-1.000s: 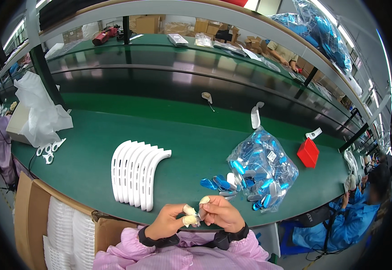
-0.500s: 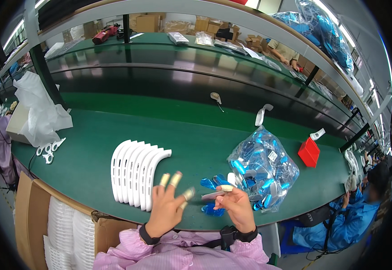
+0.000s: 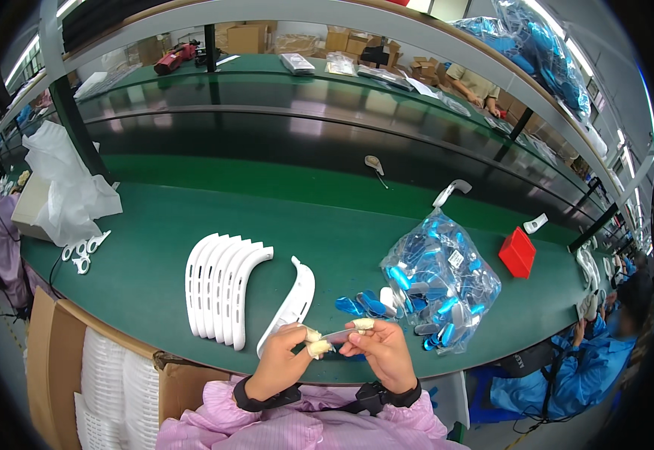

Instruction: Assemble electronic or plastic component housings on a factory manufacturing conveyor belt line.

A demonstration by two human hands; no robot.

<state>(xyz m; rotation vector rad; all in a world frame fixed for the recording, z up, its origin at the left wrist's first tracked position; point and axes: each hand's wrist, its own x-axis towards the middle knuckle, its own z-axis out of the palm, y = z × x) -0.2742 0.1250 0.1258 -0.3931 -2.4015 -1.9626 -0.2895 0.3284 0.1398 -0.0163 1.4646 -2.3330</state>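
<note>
A small flat grey oval piece (image 3: pixel 336 337) is held between my two hands in front of me. My left hand (image 3: pixel 280 366) pinches its left end, and my right hand (image 3: pixel 385 355) grips the other end with thumb and fingers. Pale finger cots cover several fingertips. Just beyond my left hand lies one white curved slotted part (image 3: pixel 297 297), its lower end partly hidden by that hand. Left of it, several matching white curved parts (image 3: pixel 218 292) stand in a close row. Blue film-covered oval pieces (image 3: pixel 360 304) lie loose beyond my right hand.
A clear bag (image 3: pixel 447 277) of blue pieces sits at right, near a red bin (image 3: pixel 517 253). At left are white scissor-shaped parts (image 3: pixel 81 251) and a wrapped box (image 3: pixel 38 202). An open carton (image 3: pixel 49 367) of white parts stands below the table edge. A conveyor belt (image 3: pixel 282 176) runs behind.
My left hand has come right to the oval piece. One white curved part now lies apart from the row, turned at an angle. Items on the belt have shifted right.
</note>
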